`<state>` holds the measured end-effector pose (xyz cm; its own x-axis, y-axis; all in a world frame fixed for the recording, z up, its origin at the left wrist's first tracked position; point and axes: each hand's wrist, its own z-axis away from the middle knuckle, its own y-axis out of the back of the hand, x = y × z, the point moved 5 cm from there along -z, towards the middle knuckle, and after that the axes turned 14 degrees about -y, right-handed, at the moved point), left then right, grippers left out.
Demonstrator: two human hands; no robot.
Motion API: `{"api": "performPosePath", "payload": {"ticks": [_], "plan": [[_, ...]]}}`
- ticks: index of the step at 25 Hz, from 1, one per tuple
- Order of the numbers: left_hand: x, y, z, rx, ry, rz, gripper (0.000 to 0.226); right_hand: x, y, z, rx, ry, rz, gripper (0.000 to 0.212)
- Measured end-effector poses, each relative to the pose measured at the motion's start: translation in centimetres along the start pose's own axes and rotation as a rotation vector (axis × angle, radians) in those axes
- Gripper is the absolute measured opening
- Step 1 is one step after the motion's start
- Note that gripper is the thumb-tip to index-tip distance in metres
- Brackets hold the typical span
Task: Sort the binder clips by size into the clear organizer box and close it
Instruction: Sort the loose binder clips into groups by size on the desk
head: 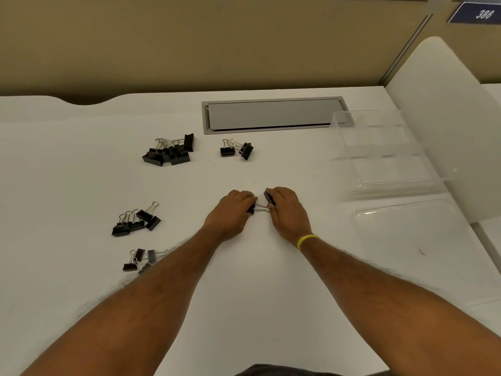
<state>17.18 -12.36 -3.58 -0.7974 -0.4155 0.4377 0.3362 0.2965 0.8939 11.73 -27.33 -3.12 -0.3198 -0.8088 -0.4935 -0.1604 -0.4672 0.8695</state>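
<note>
The fingertips of the left hand (232,213) are hidden behind a small black binder clip (251,208). A second black clip (269,198) is mostly covered by the right hand (287,213). The clear plastic organizer box (385,153) is faint, its compartments hard to distinguish. Both forearms are cut off by the bottom edge.

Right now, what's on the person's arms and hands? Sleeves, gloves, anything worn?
Both forearms are bare, with no sleeves in view and no gloves. The left hand wears nothing that I can see. The right hand has a thin yellow band round its wrist. No rings or watch are visible.
</note>
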Motion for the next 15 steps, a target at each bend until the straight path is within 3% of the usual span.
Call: {"api": "performPosePath", "payload": {"ticks": [4, 9, 15], "plan": [[-1.4, 1.0, 0.4, 0.089, 0.019, 0.049, 0.047, -0.6, -0.4, -1.7, 0.015, 0.048, -0.012, 0.035], [-5.8, 3.8, -0.2, 0.389, 0.284, 0.113, 0.046, -2.4, -0.1, -5.2, 0.062, 0.011, -0.117, 0.035], [-9.2, 7.0, -1.8, 0.618, 0.489, 0.228, 0.036, -7.2, 1.4, -9.7, 0.069, 0.17, -0.059, 0.041]]}}
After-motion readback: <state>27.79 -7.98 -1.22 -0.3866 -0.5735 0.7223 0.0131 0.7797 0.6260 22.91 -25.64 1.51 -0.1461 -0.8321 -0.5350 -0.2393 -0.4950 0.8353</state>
